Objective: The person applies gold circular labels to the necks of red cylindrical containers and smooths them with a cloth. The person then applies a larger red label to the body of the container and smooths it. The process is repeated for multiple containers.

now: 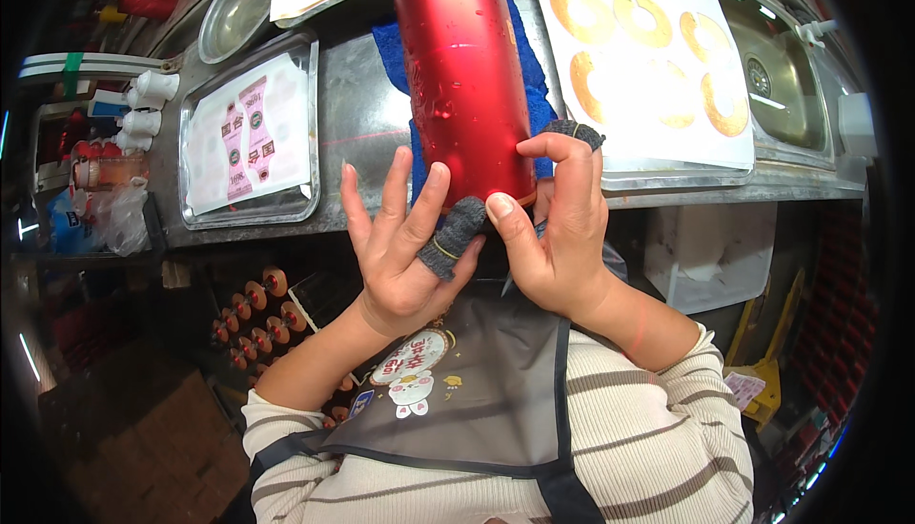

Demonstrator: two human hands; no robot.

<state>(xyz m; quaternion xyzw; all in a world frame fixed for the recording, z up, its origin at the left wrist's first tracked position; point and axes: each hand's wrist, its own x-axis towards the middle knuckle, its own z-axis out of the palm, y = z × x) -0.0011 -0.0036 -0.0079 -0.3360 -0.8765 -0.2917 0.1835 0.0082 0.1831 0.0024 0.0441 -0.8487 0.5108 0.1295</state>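
Bottle (467,76), red and wet, lies on a blue cloth (392,51) on the metal surface (357,95), the left hand (402,262) with fingers spread at its near end, the right hand (562,243) with fingers bent at its right edge, whether pinching I cannot tell.

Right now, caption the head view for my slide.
Left hand and right hand at the near end of a red bottle over a blue cloth.
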